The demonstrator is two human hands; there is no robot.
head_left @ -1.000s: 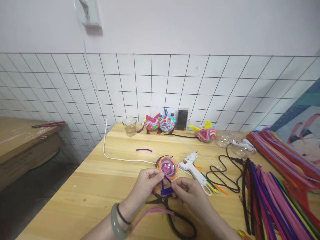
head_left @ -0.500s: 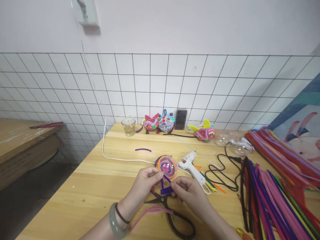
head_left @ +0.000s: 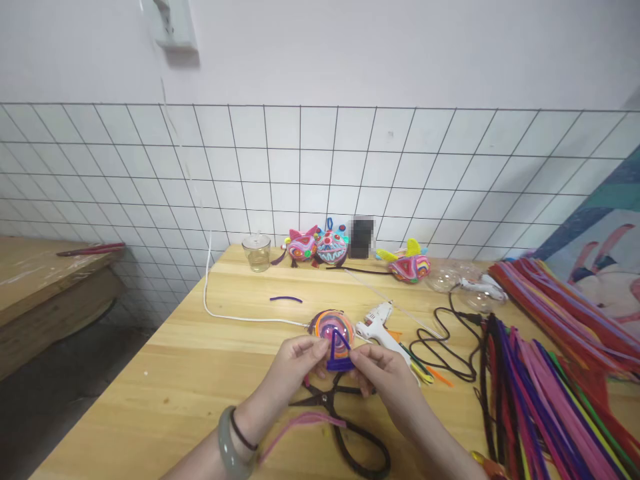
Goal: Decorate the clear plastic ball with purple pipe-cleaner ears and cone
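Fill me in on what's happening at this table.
Someone is holding a purple strip bent into a triangle, pinched between the fingertips of the left hand and right hand. Just beyond it, a round, colourful ball sits on the table, with a white glue gun to its right. Scissors and a pink strip lie on the near side.

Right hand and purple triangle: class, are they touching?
Touching. The head view shows the right hand pinching the right side of the purple triangle, with no gap visible between them.
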